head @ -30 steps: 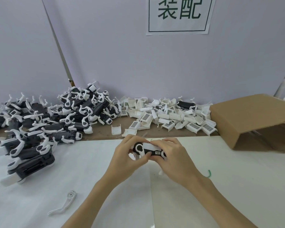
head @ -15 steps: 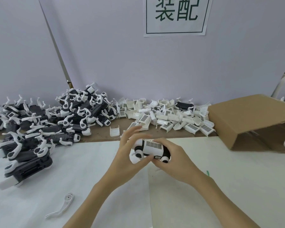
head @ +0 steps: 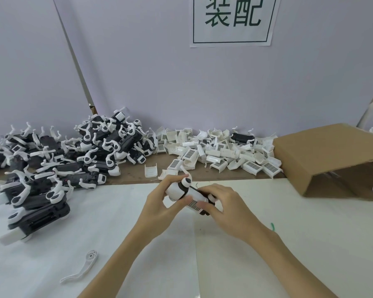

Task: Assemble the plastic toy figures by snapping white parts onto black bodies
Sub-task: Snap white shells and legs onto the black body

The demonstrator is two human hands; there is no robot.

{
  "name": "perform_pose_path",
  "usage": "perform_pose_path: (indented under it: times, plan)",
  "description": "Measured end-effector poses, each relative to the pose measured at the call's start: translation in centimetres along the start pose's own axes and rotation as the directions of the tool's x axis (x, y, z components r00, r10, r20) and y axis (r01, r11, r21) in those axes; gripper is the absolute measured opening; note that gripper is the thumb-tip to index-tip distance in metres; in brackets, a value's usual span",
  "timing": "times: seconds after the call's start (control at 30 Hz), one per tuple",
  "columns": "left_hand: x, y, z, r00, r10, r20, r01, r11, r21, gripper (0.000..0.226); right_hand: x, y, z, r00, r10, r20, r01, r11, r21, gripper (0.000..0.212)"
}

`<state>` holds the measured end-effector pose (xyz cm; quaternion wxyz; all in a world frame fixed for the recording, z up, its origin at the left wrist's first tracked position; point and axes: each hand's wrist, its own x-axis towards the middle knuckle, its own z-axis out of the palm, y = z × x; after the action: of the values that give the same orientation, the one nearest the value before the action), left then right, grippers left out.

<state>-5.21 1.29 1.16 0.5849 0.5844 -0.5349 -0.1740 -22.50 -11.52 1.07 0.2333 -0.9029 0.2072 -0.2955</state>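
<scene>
**Both hands grip one toy figure above the white work surface**

A pale lilac wall fills the back of the view, and a white paper sign with green printed characters hangs on it near the top. Below it lies the table covered in white sheeting, with a strip of bare brown board along the wall. At the right a brown cardboard box lying on its side rests with its open face toward the person. At the left a large heap of assembled black-and-white plastic toy figures spreads from the wall onto the sheeting. Between heap and box sits a pile of loose white plastic shell parts with grid-patterned labels.

Over the near edge of the brown strip, the left hand curls around the white end of the black-and-white toy figure being put together, which is tilted, raised end to the left. The right hand holds its lower black end, thumb pressing on the white labelled panel.

A single white curved plastic arm piece lies apart at the lower left, and a small green scrap lies beside the right wrist.
</scene>
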Motion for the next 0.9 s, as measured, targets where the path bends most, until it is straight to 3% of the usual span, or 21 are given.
perform_pose_path:
  times: [0.17,0.27,0.33,0.43,0.5,0.57,0.63,0.73,0.83,0.9]
  plan:
    - [0.2,1.0,0.2,0.996,-0.047,-0.073,0.047,0.999,-0.008,0.031,0.3,-0.4,-0.6,1.000,0.001,-0.018,0.001,0.995,0.095,0.022]
    - [0.1,1.3,0.5,0.996,0.007,-0.087,0.013,0.974,0.227,0.032,0.2,-0.4,-0.8,0.995,0.100,0.025,-0.102,0.931,0.351,0.030]
    - [-0.1,1.3,0.2,1.000,0.028,0.013,-0.031,0.950,0.311,0.050,0.1,-0.4,-1.1,0.978,0.195,0.074,-0.205,0.826,0.525,0.045]
    - [-0.1,1.4,-0.3,0.985,-0.052,0.166,0.030,0.991,0.128,0.060,0.1,-0.3,-1.4,0.952,0.267,0.151,-0.297,0.675,0.676,0.046]
    - [-0.1,1.4,0.3,0.993,-0.081,0.088,0.078,0.997,0.027,0.051,0.2,-0.2,-1.4,0.947,0.266,0.180,-0.312,0.629,0.712,0.042]
    - [0.1,1.4,0.8,0.987,-0.152,-0.048,0.150,0.988,-0.046,0.043,0.1,-0.4,-1.1,0.977,0.179,0.118,-0.212,0.714,0.668,0.033]
    - [0.3,1.2,0.8,0.965,-0.230,-0.124,0.222,0.972,-0.073,0.042,-0.1,-0.5,-0.7,0.998,0.043,0.048,-0.060,0.879,0.474,0.032]
    - [0.3,0.9,1.0,0.947,-0.226,-0.226,0.237,0.971,0.021,0.033,-0.1,-0.5,0.4,0.999,-0.019,0.041,0.016,0.997,0.080,0.058]
    - [-0.1,1.3,2.0,0.949,-0.122,-0.289,0.158,0.982,0.102,0.036,0.2,-0.2,1.2,0.999,-0.009,-0.034,0.011,0.998,0.068,0.056]
    - [-0.4,1.9,2.8,0.966,0.020,-0.256,0.019,0.988,0.151,0.039,0.0,0.2,1.0,1.000,0.003,-0.007,-0.002,0.991,0.131,0.053]
